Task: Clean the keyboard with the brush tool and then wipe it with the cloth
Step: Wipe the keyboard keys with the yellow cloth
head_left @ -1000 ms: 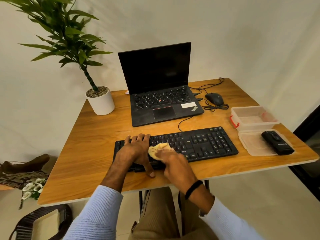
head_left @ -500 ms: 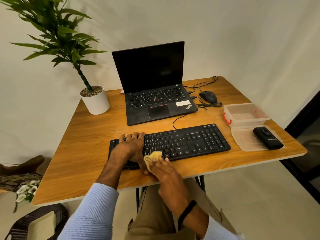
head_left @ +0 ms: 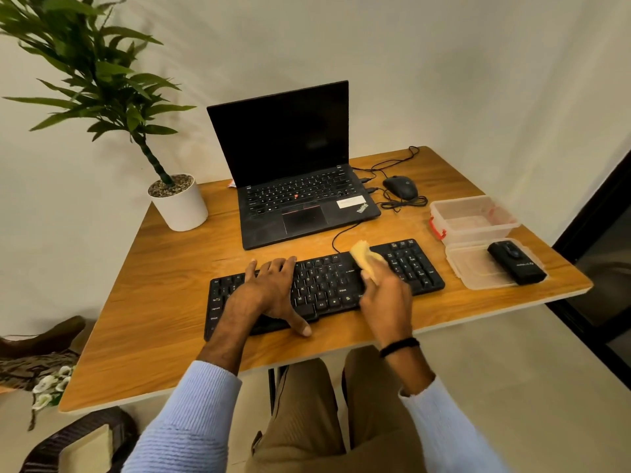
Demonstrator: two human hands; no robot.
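Head view looks down at a black keyboard (head_left: 327, 288) that lies near the front edge of the wooden bench (head_left: 153, 319), in front of a laptop (head_left: 300, 199). Of the two hands, the left hand (head_left: 269, 295) lies flat on the left part of the keys with its fingers spread and its thumb down by the front edge, and it seems to hold the keyboard in place. The right hand (head_left: 386, 302) has its fingers curled round a bunched yellow cloth (head_left: 367, 259) and holds it at the back row of keys, just beside the number keys. A black tool (head_left: 517, 264), which I think is the brush, lies apart on a clear lid (head_left: 478, 271) at the right, next to a clear box (head_left: 474, 218). So the brushing looks done and the wiping is going on. I think the number keys and the right end are still left to wipe. Half a second ago the cloth was low down by the left thumb, near the front of the keyboard, and now it has moved far to the right and up to the back row, while the left hand has stayed where it was
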